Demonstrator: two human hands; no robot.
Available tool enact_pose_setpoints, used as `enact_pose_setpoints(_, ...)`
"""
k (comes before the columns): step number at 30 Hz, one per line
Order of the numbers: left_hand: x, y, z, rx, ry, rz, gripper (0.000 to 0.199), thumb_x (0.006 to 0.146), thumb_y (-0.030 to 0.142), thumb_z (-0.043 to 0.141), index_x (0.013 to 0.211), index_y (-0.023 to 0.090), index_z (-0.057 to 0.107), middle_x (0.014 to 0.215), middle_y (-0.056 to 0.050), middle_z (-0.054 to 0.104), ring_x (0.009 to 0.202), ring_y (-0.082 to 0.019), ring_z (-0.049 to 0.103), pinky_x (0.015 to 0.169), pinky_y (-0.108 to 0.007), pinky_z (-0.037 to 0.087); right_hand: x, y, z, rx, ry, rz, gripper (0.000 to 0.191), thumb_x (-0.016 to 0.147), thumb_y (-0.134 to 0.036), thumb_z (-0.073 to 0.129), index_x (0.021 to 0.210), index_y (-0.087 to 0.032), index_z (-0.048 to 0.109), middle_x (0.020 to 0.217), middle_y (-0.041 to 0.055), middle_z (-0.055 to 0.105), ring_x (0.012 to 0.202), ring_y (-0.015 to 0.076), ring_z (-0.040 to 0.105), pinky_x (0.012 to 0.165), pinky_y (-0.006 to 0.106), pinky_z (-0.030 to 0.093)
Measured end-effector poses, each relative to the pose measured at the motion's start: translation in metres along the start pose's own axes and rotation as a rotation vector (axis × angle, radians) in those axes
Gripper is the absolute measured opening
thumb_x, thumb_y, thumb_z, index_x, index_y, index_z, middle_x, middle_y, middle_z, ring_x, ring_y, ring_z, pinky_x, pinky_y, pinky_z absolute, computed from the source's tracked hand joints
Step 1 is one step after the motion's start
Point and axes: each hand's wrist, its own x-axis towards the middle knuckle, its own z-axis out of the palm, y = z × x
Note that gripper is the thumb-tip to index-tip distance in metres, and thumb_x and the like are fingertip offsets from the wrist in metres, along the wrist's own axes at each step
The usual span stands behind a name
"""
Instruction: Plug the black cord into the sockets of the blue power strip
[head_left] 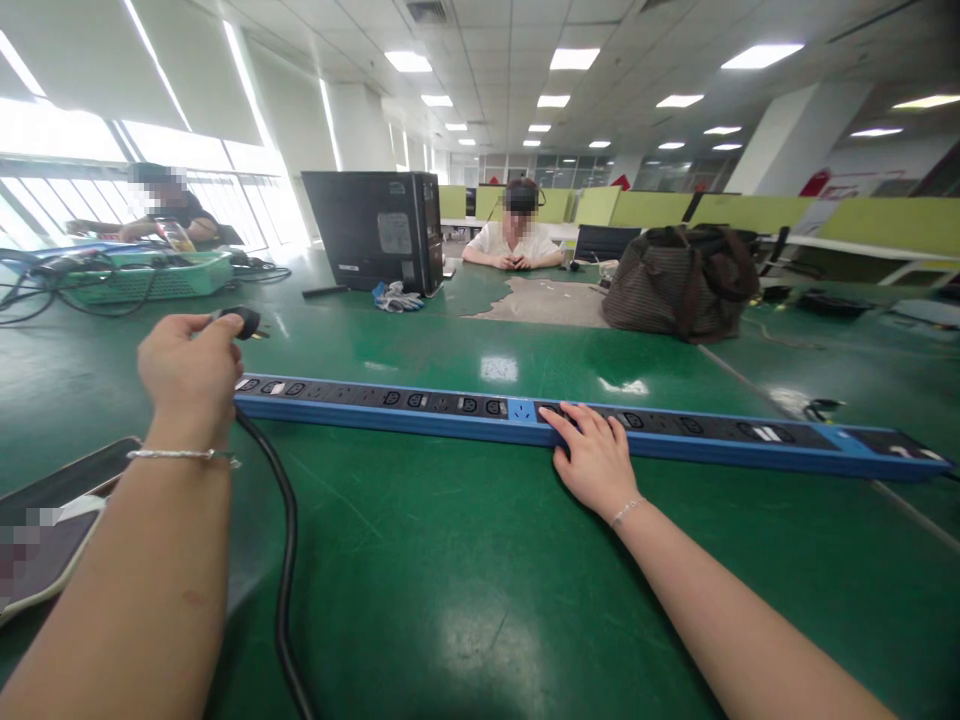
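i'd worry that a snag in the black cable (288,560) could tug the power plug (244,321) from the pinching left hand (187,368), or that the blue power strip (523,411) on the green table (405,570) could skid under the open, spread right hand (600,462).

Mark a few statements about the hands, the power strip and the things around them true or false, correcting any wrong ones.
1. The left hand holds a black plug. True.
2. The right hand is on the blue power strip. True.
3. The black plug sits in a socket. False: its pins are free in the air.
4. The computer case stands beyond the power strip. True.
5. The power strip stands on end. False: it lies lengthwise on the green table.
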Motion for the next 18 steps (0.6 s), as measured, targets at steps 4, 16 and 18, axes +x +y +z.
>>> enact_pose_setpoints(4, -0.011, 0.007, 0.0, -0.063, 0.02, -0.067, 0.034, 0.064, 0.034, 0.06, 0.091, 0.014, 0.064, 0.052, 0.004, 0.045, 0.042, -0.009, 0.041, 0.039, -0.021, 0.031, 0.0, 0.001, 0.001, -0.002, 0.01, -0.003, 0.05, 0.079, -0.02, 0.046, 0.127, -0.036, 0.05, 0.131, 0.0004, 0.05, 0.123, 0.0216, 0.039, 0.103, 0.047, 0.022)
enact_pose_setpoints(16, -0.054, 0.028, 0.029, 0.376, -0.458, 0.144, 0.034, 0.076, 0.044, 0.047, 0.094, 0.018, 0.059, 0.065, 0.0, 0.057, 0.063, -0.016, 0.053, 0.06, -0.026, 0.039, 0.0, 0.0, 0.001, 0.008, 0.021, -0.001, 0.05, 0.079, -0.02, 0.046, 0.126, -0.036, 0.05, 0.131, 0.0004, 0.05, 0.122, 0.0214, 0.04, 0.103, 0.047, 0.021)
enact_pose_setpoints(18, -0.063, 0.032, 0.034, 0.365, -0.521, 0.145, 0.036, 0.077, 0.046, 0.045, 0.094, 0.018, 0.059, 0.064, 0.0, 0.059, 0.063, -0.017, 0.055, 0.06, -0.027, 0.039, 0.0, 0.0, 0.001, 0.008, 0.02, 0.0, 0.05, 0.079, -0.02, 0.046, 0.126, -0.036, 0.05, 0.13, 0.0002, 0.051, 0.122, 0.0213, 0.04, 0.103, 0.047, 0.021)
